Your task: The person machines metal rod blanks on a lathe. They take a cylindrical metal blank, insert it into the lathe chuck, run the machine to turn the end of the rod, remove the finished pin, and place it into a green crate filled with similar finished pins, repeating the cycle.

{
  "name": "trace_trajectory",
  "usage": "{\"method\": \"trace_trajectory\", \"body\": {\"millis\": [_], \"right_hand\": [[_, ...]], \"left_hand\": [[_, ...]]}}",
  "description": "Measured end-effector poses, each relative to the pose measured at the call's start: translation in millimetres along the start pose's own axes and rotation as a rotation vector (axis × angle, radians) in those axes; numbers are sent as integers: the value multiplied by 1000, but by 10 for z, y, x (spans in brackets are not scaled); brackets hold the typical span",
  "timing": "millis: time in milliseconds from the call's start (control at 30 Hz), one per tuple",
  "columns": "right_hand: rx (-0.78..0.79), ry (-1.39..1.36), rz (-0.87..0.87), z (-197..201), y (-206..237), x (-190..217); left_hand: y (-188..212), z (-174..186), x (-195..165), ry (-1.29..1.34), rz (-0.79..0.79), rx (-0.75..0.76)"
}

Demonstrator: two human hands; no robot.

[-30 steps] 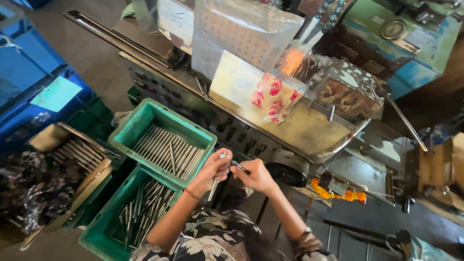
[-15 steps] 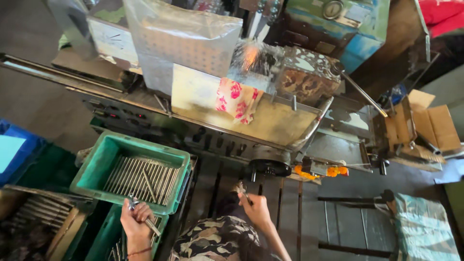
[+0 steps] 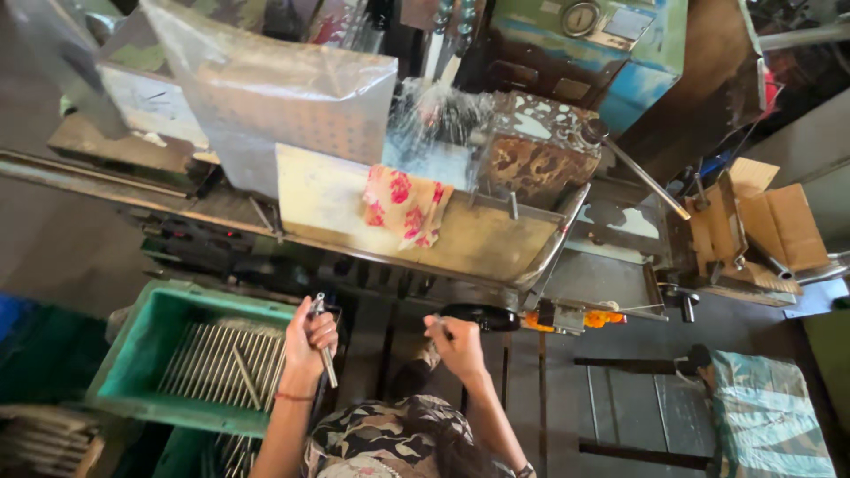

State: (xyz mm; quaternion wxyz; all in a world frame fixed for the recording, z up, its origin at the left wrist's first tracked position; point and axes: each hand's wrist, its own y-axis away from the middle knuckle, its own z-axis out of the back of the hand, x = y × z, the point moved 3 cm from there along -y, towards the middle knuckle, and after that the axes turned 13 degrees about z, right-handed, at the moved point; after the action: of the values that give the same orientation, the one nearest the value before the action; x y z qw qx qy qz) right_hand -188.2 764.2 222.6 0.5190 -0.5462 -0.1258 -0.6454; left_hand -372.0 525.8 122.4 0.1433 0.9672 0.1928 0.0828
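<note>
My left hand (image 3: 308, 337) is closed around a thin metal rod (image 3: 324, 342), held almost upright beside the right rim of a green plastic crate (image 3: 146, 332). Several similar metal rods (image 3: 221, 363) lie in rows inside that crate. My right hand (image 3: 454, 341) is closed on a small thin metal piece (image 3: 436, 324), just left of a black round knob (image 3: 482, 316) on the machine front. Both hands hover in front of a large metal machine (image 3: 416, 221) with a shallow tray.
A red-and-cream floral cloth (image 3: 405, 204) hangs over the machine's tray edge. A clear plastic sheet (image 3: 283, 97) covers the upper left. Open cardboard boxes (image 3: 766, 226) stand at right, a patterned bag (image 3: 766, 416) at lower right, a second crate of rods (image 3: 208, 451) below.
The view has swung left and down. My left hand rose from the crate with a rod; my right hand moved up toward the black knob.
</note>
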Motion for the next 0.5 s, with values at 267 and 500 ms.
{"method": "trace_trajectory", "body": {"millis": [267, 500], "right_hand": [[-219, 183, -31, 1603, -1304, -1372], [-380, 547, 75, 3347, -2610, -2254]], "left_hand": [[-2075, -1309, -29, -319, 72, -123], [-4147, -2582, 423, -559, 259, 221]]}}
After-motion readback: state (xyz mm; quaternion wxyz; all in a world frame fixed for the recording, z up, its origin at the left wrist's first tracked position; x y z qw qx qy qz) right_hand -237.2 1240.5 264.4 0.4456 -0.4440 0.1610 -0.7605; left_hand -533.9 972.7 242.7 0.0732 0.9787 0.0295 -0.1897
